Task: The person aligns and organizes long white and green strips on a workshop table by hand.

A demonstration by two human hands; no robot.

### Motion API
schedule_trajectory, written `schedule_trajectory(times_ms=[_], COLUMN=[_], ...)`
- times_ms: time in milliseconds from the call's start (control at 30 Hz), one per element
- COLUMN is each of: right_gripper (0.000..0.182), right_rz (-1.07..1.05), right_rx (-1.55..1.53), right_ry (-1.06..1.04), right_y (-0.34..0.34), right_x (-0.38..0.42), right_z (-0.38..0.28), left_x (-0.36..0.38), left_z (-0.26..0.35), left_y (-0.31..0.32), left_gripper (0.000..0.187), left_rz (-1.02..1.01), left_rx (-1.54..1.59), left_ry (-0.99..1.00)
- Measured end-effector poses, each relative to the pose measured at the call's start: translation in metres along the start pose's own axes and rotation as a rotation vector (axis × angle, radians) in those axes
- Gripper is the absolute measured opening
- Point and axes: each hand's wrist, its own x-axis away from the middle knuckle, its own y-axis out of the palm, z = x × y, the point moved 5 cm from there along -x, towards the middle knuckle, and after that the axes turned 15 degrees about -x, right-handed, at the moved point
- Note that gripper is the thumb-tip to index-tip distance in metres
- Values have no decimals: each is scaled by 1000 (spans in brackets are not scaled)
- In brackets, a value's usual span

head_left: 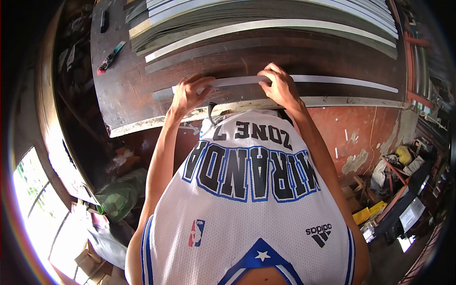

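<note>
A long thin white strip (342, 81) lies across the dark tabletop near its front edge, with a dark strip (164, 93) beside its left end. My left hand (191, 93) pinches the strip near its left end, fingers curled over it. Farther right, my right hand (279, 85) grips the same strip around its middle, thumb and fingers bent together. Between the hands, a stretch of the strip shows. Another long white strip (266, 23) lies farther back, in front of stacked dark strips (204, 42).
White strips (351, 14) are stacked at the table's back. A cutter-like tool (111, 58) and a small black object (103, 22) lie on the left of the tabletop (128, 95). Boxes and a green bag (121, 192) sit below left; mixed items fill the lower right.
</note>
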Motion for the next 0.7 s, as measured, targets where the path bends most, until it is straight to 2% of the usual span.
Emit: schedule_trajectory(times_ms=[433, 700], right_gripper=[21, 20], right_rz=[-29, -18], right_rx=[33, 96], right_ry=[-109, -163], right_y=[4, 9], right_x=[-4, -1], right_z=[-7, -10], left_x=[4, 6], left_z=[6, 4], left_y=[1, 4], left_gripper=[27, 28], left_rz=[64, 26], left_rx=[-4, -48], left_ry=[37, 58])
